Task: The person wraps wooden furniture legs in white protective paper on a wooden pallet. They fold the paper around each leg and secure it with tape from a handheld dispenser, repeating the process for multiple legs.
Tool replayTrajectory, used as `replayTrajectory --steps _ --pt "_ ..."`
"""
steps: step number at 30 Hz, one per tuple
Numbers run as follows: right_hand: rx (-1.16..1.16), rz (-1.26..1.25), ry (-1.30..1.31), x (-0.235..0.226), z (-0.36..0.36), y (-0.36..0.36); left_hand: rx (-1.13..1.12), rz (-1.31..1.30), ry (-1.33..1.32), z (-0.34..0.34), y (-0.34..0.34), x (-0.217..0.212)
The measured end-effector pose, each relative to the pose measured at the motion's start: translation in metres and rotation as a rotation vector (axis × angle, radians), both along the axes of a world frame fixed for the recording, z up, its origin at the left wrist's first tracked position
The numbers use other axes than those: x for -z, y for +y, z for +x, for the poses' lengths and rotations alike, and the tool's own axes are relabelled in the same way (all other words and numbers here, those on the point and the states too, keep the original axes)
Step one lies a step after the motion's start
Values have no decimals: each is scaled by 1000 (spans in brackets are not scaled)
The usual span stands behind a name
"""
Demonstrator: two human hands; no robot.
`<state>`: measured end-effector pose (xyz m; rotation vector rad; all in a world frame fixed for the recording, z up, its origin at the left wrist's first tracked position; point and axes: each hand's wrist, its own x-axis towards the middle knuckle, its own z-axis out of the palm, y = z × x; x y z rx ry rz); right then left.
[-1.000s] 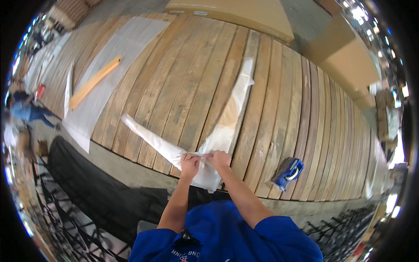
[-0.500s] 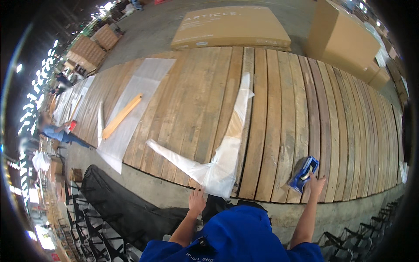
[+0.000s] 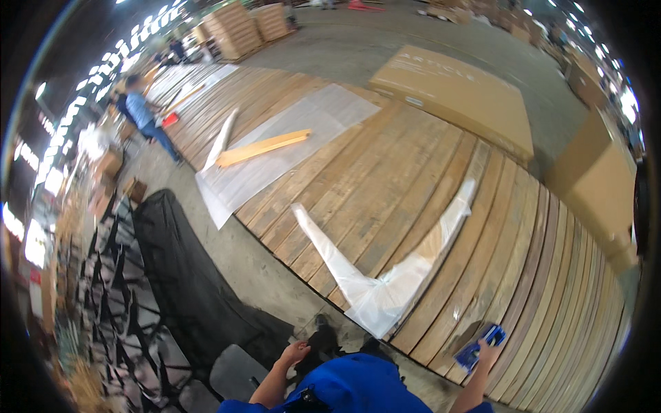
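Loosely curled, the left grip is hanging off the near edge of the slatted wooden desk; I am seeing nothing in it, though from my remote seat I cannot tell whether it is fully closed. Farther right, the right grip is touching the blue tape dispenser, but its fingers are partly hidden, so I cannot tell whether they are closing around it.

Scanning left to right, I am finding a slim white-wrapped piece at the left side of a translucent wrapping sheet, and a bare yellowish wooden strip lying on that sheet. Next, the V-shaped wrapped piece is lying with its corner at the near edge, its arms pointing away from me. The dispenser is sitting to its right, well apart.

I am judging the step in hand as picking up tape for this wrapping. The next move is probably calling for a firm hold on the dispenser, with the left grip steadying the wrapped corner.
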<state>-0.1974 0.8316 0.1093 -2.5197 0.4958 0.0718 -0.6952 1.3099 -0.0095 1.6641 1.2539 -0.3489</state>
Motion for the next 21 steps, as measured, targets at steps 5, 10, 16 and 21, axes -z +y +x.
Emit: replayTrajectory --steps 5,10,16,21 --pt "-315 57 18 -73 -46 133 -153 -38 60 -53 7 9" --pt "-844 -151 118 -149 -120 354 -133 -41 74 -67 62 -1" --pt "-1454 -329 130 -117 -213 632 -541 -37 -201 -150 191 29" --pt "-1405 -400 193 -64 -238 793 -777 238 -613 -161 325 -122"
